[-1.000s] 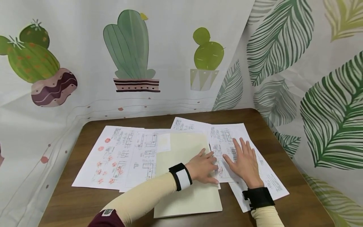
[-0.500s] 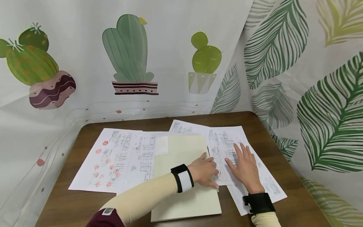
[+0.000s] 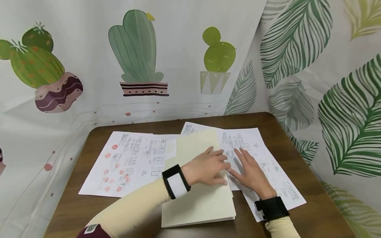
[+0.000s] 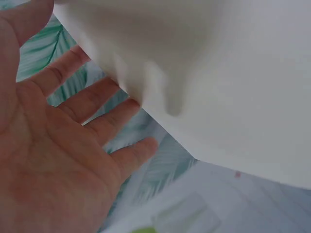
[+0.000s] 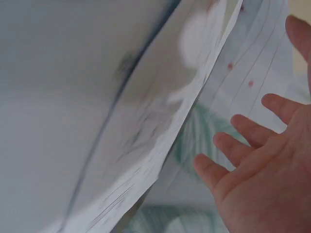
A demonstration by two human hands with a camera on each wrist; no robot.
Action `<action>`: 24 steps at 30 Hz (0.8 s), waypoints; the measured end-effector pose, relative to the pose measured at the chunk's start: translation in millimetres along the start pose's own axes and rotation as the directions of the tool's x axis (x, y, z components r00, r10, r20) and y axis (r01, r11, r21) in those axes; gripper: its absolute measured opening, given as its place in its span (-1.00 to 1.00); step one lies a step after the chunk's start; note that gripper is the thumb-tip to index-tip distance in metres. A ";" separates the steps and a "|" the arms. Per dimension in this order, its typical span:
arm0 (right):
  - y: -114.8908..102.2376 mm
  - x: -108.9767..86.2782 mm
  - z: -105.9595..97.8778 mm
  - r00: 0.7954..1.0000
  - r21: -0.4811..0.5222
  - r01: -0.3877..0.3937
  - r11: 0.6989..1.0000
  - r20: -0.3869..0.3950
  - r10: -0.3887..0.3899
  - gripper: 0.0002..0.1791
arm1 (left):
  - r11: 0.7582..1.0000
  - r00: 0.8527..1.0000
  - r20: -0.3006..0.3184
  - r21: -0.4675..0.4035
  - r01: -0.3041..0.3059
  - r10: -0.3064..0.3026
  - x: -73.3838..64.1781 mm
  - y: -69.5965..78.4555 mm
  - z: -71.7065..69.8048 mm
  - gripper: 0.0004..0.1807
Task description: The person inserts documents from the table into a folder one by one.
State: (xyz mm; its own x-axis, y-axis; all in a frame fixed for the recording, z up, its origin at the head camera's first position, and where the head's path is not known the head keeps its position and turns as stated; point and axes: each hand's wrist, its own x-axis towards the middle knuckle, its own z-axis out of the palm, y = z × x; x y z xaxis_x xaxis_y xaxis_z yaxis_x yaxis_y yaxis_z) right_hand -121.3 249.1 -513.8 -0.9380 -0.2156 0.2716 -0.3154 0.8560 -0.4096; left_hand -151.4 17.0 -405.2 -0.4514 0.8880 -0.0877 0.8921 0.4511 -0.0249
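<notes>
The cream folder (image 3: 197,208) is on the desk (image 3: 71,211), partly hiding printed sheets (image 3: 102,168). Left hand (image 3: 205,168) at folder's right edge and right hand (image 3: 252,173) beyond it have grip apart. Wood borders folder's near edge.

Print on drawing sheets (image 3: 140,165) too tiny to read lol. Cream folder (image 3: 202,205) hides chunk of them. Left hand (image 4: 58,145) chopped by left edge of its wrist view, right hand (image 5: 272,170) by right edge of its own; print there blurry. 2 sleeves (image 3: 131,205) and tabletop (image 3: 68,211) run off bottom of head view.
</notes>
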 end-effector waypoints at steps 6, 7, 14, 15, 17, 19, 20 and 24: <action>-25.5 16.6 -2.2 0.985 -0.034 0.162 0.986 0.062 -0.159 -0.04 | 0.997 0.984 -0.177 -0.080 0.005 -0.019 -28.6 -18.6 -32.5 -0.48; -29.4 18.5 -1.8 0.982 -0.043 0.175 0.984 0.076 -0.172 -0.04 | 0.995 0.979 -0.200 -0.097 0.005 -0.025 -32.5 -21.0 -35.9 -0.49; -58.1 20.6 20.4 0.940 -0.060 0.272 0.961 0.229 -0.252 0.01 | 0.976 0.938 -0.337 -0.218 0.007 -0.081 -71.1 -33.2 -43.8 -0.57; -62.4 19.8 24.2 0.933 -0.054 0.274 0.960 0.255 -0.252 0.01 | 0.971 0.927 -0.365 -0.238 0.000 -0.089 -77.9 -35.3 -44.2 -0.58; -70.1 17.6 30.3 0.923 -0.037 0.267 0.963 0.298 -0.244 -0.01 | 0.963 0.900 -0.421 -0.270 -0.009 -0.110 -92.5 -39.7 -44.0 -0.60; -75.9 15.1 34.7 0.916 -0.024 0.245 0.969 0.333 -0.223 -0.03 | 0.950 0.874 -0.466 -0.312 -0.018 -0.137 -107.5 -43.8 -43.9 -0.60; -78.1 14.0 36.1 0.914 -0.016 0.229 0.973 0.346 -0.210 -0.03 | 0.943 0.863 -0.482 -0.331 -0.018 -0.153 -115.1 -45.7 -43.6 -0.60; -83.1 11.0 39.5 0.911 -0.006 0.181 0.984 0.378 -0.165 -0.04 | 0.904 0.843 -0.483 -0.427 0.010 -0.237 -143.3 -51.8 -41.7 -0.61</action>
State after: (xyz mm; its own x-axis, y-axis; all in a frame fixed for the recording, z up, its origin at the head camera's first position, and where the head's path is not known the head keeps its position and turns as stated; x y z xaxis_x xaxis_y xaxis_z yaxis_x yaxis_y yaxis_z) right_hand -111.1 157.1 -511.1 -0.8569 -0.5152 -0.0141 -0.4788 0.8058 -0.3486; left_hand -133.7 -129.8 -349.8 -0.6004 0.6845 0.4135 0.7950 0.4548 0.4015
